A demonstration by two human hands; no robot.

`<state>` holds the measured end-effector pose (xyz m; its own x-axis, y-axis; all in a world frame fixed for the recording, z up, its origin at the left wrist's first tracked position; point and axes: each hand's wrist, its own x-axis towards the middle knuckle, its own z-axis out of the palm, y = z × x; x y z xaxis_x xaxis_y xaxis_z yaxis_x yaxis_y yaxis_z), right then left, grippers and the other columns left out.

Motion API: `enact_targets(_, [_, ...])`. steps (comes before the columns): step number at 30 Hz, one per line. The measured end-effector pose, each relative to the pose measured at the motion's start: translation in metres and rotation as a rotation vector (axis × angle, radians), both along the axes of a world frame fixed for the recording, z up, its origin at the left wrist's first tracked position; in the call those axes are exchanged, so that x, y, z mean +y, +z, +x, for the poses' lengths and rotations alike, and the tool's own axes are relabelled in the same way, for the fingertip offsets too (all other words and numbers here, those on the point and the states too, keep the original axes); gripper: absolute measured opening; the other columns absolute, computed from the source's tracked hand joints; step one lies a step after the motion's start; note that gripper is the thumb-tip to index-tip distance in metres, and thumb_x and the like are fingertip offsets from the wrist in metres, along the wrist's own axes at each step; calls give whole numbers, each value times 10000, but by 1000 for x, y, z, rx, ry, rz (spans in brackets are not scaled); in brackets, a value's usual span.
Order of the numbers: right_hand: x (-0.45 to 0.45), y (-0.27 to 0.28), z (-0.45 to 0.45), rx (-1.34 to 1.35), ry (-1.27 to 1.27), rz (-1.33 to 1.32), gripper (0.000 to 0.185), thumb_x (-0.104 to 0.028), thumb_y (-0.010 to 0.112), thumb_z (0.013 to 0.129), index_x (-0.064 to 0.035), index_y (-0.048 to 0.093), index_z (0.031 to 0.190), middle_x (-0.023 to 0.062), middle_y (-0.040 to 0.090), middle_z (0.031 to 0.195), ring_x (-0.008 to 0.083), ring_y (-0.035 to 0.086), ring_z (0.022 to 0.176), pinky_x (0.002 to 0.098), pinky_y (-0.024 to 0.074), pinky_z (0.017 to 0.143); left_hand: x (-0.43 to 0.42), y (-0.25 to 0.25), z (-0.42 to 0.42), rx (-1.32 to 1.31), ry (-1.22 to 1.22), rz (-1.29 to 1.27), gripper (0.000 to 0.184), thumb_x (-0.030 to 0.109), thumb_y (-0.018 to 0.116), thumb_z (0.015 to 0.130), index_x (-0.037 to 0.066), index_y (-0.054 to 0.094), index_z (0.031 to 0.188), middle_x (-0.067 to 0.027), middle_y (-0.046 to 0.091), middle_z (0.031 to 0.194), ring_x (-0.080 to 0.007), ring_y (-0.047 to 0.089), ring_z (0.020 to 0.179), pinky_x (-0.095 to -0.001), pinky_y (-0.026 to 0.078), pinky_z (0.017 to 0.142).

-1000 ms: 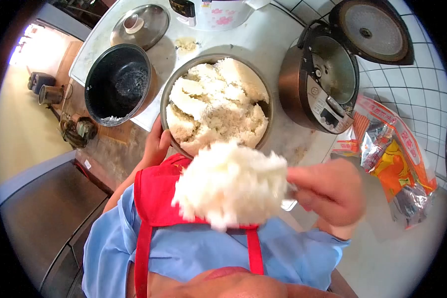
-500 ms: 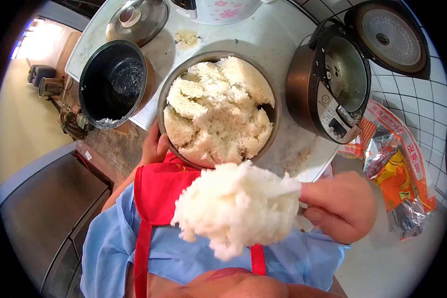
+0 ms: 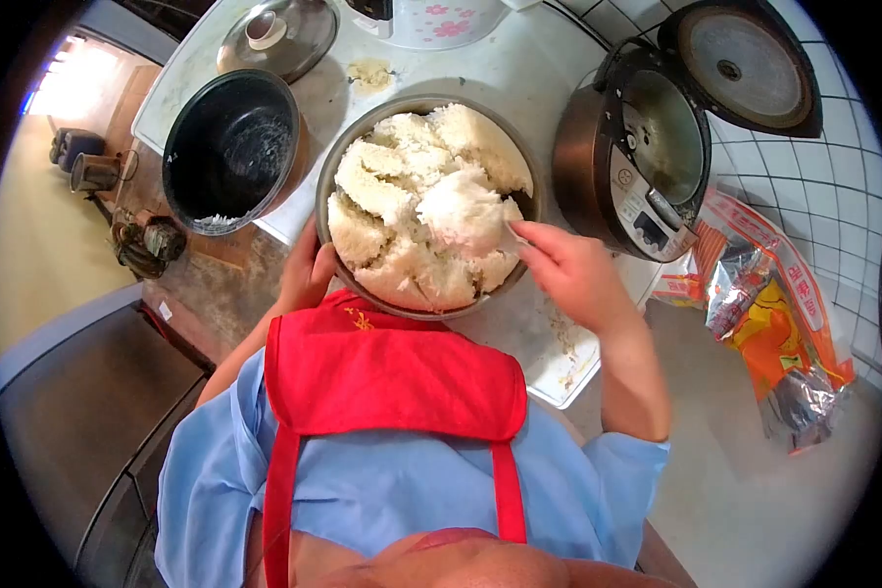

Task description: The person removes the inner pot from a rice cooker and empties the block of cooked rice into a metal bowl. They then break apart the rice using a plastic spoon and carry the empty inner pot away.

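A round metal bowl (image 3: 335, 162) full of cooked white rice (image 3: 392, 186) stands in front of me, the rice broken into large chunks. My left hand (image 3: 309, 267) holds the bowl's near left side, thumb showing and fingers partly hidden behind the wall. Over the bowl's right half, my right hand (image 3: 570, 272) is closed on a pale rice paddle (image 3: 513, 233), of which only a little shows. A rounded clump of rice (image 3: 461, 211) lies at the paddle's end, in or just above the bowl; I cannot tell whether it touches the rice beneath.
A black inner pot (image 3: 230, 147) with rice stuck inside stands left. A glass lid (image 3: 299, 39) and a flowered white appliance (image 3: 441, 20) are at the back. To the right is an open rice cooker (image 3: 588, 167), with orange-and-silver packaging (image 3: 769, 314) beyond. Spilled grains dot the table (image 3: 559, 59).
My right hand has moved forward and left, away from my face, bringing the heaped rice from close to the camera to the bowl. My left hand stays at the bowl.
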<state>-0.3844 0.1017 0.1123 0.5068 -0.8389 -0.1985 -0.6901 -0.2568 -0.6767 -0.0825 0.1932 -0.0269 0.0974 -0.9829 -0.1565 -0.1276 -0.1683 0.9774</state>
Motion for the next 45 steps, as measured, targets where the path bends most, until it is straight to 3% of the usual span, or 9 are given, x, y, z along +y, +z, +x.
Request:
enact_targets(1, [3, -14, 2, -19, 57, -186, 258, -171, 518, 868, -98, 614, 1096, 139, 643, 825, 290, 636, 689, 381, 487, 585, -1, 0, 0, -8, -8, -16, 514, 178, 424, 892, 13, 331, 1369, -127, 506, 1245, -191, 478, 1130, -297, 368, 953])
enact_targets(7, [13, -16, 19, 358, 182, -376, 271, -120, 481, 842, -108, 585, 1092, 131, 624, 745, 302, 634, 674, 414, 496, 556, -2, -5, 2, -12, -27, -72, 499, 155, 417, 889, 17, 346, 1364, -130, 508, 1246, -193, 477, 1136, -292, 365, 957])
enact_targets(13, [18, 4, 16, 412, 133, -655, 331, -83, 511, 797, -98, 581, 1120, 86, 574, 662, 247, 621, 608, 356, 489, 502, -1, -16, 4, 3, -7, -69, 509, 141, 417, 869, 2, 351, 1355, -148, 506, 1249, -217, 462, 1167, -304, 340, 987])
enact_targets(21, [31, 11, 12, 388, 96, -674, 337, -78, 514, 790, -78, 580, 1121, 87, 572, 680, 252, 616, 606, 350, 491, 518, 0, 9, 1, 29, -27, 18, 518, 158, 411, 846, -2, 370, 1336, -140, 516, 1228, -210, 469, 1145, -310, 340, 987])
enact_targets(24, [31, 11, 12, 406, 80, -689, 330, -80, 513, 791, -76, 579, 1114, 87, 574, 690, 253, 619, 619, 351, 494, 527, 0, 2, 1, -10, -21, -93, 524, 164, 415, 849, 2, 363, 1344, -138, 513, 1228, -207, 469, 1138, -307, 343, 981])
enact_targets(31, [15, -12, 22, 470, 41, -780, 322, -73, 492, 797, -75, 560, 1111, 86, 583, 702, 258, 623, 630, 365, 506, 546, 0, -2, 2, 5, -18, -89, 535, 182, 425, 855, 10, 353, 1356, -151, 510, 1225, -213, 474, 1125, -305, 358, 964])
enact_targets(36, [19, -30, 33, 462, 111, -605, 305, -71, 456, 825, -72, 556, 1113, 117, 624, 743, 273, 645, 667, 392, 513, 555, 1, -4, 4, 16, -17, 2, 535, 188, 424, 856, 13, 356, 1356, -146, 519, 1213, -210, 486, 1108, -306, 374, 945])
enact_targets(40, [28, -22, 35, 474, 183, -518, 297, -72, 460, 827, -73, 556, 1108, 131, 643, 768, 282, 655, 695, 404, 517, 556, 0, -5, 3, 5, -8, -77, 535, 192, 424, 855, 12, 361, 1354, -144, 528, 1202, -208, 498, 1091, -300, 388, 926])
enact_targets(45, [51, -17, 39, 482, 225, -571, 344, -78, 482, 814, -46, 554, 1149, 118, 606, 732, 265, 637, 626, 372, 515, 520, -1, -5, 2, 12, 4, 3, 537, 185, 415, 850, -1, 360, 1350, -153, 515, 1220, -207, 482, 1115, -297, 365, 950])
